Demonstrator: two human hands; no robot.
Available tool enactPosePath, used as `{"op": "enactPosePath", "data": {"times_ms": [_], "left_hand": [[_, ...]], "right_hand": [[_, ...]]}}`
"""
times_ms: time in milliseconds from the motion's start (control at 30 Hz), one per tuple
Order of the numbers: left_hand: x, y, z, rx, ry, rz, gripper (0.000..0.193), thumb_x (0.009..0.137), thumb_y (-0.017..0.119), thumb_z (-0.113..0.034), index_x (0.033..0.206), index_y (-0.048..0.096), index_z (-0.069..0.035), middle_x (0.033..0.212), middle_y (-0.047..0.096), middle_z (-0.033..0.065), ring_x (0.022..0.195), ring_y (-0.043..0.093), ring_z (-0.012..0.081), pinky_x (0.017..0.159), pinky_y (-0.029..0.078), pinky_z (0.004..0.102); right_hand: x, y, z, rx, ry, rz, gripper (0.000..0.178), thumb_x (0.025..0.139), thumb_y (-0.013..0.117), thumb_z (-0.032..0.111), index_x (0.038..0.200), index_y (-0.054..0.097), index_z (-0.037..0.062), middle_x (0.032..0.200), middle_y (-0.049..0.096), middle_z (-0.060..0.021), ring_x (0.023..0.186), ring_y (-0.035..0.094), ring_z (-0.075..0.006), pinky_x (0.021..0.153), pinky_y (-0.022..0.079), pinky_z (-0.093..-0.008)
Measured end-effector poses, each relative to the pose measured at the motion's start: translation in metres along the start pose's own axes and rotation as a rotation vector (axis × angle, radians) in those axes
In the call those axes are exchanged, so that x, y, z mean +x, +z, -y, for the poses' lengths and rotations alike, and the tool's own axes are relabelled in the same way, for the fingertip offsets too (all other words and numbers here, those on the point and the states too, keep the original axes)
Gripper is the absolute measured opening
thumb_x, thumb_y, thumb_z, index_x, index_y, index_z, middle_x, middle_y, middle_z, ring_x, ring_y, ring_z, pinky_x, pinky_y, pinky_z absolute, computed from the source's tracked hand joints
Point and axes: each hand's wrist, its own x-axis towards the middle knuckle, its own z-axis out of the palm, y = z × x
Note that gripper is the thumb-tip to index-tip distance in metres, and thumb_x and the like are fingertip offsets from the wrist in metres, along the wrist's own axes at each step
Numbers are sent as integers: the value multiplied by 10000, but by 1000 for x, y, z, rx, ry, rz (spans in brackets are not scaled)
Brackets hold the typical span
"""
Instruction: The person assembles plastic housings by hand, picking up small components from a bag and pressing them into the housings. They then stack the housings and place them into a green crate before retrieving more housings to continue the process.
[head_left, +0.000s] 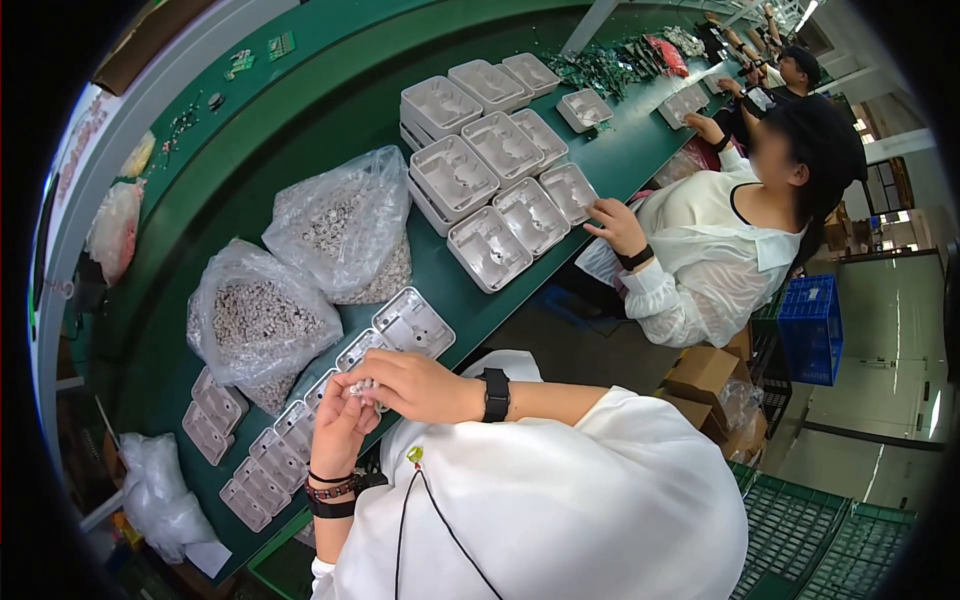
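Note:
My left hand point(340, 432) and my right hand point(424, 386) meet above the near edge of the bench. Both are closed around a few small whitish parts point(364, 388), too small to name, which show between the fingers. Under and beside the hands runs a row of light-grey plastic housings point(413, 322), open side up. Beyond them stand two clear plastic bags, the nearer bag point(262, 318) and the farther bag point(340, 225), both open and filled with many similar small whitish parts.
Stacked grey housings point(453, 178) stand on the green bench point(330, 110) to the right, where a co-worker's hand point(618, 226) touches one. More housings point(214, 415) lie at left, near a bundled plastic bag point(165, 495). Green circuit boards point(600, 70) are heaped farther along.

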Motion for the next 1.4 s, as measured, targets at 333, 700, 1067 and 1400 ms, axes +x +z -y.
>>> {"op": "enactPosePath", "data": {"times_ms": [333, 700, 1067, 1400], "left_hand": [[-2, -8, 8, 41, -141, -116, 41, 839, 412, -75, 875, 427, -89, 779, 453, 9, 579, 329, 61, 512, 277, 192], [-40, -24, -15, 394, 307, -448, 108, 842, 482, -98, 938, 445, -65, 706, 505, 6, 575, 432, 66, 509, 345, 215], [-117, -104, -29, 1062, 544, -799, 122, 821, 538, -145, 907, 541, -58, 651, 569, 106, 566, 562, 249, 488, 407, 304], [-158, -207, -56, 949, 496, -1181, 109, 803, 546, -146, 866, 561, -59, 710, 590, 137, 645, 561, 332, 531, 435, 368]], "right_hand": [[6, -5, -6, 13, 66, -161, 197, 762, 542, 16, 957, 540, 43, 873, 502, -94, 767, 518, -212, 675, 421, -266], [43, 53, 6, 871, 616, 69, 98, 838, 521, 67, 903, 449, 78, 872, 471, 11, 766, 448, -75, 682, 364, -205], [98, 159, 14, 470, 596, 444, 116, 827, 553, 73, 911, 474, 63, 873, 510, -6, 769, 496, -89, 690, 401, -220], [193, 277, 15, -159, -258, 669, 87, 749, 578, 21, 834, 559, 14, 817, 564, -104, 767, 581, -245, 646, 467, -306]]}}
